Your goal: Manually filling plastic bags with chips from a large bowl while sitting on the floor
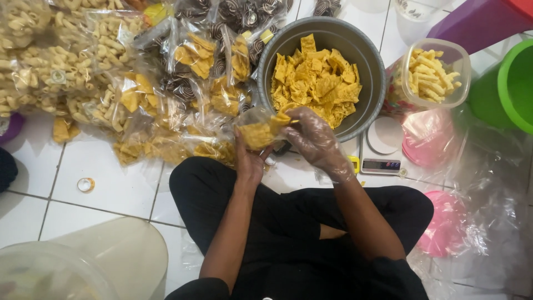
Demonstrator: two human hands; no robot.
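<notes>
My left hand grips the bottom of a small clear plastic bag filled with yellow chips. My right hand, in a thin clear plastic glove, pinches a yellow chip at the bag's mouth. Both hands hover just in front of a grey metal pot heaped with the same yellow square chips. I sit cross-legged in black trousers on a white tiled floor.
A heap of filled snack bags and bags of pale curled crackers lies at left. A small digital scale sits right of the pot. A clear jar of stick snacks, green bucket, pink lids and loose plastic lie right.
</notes>
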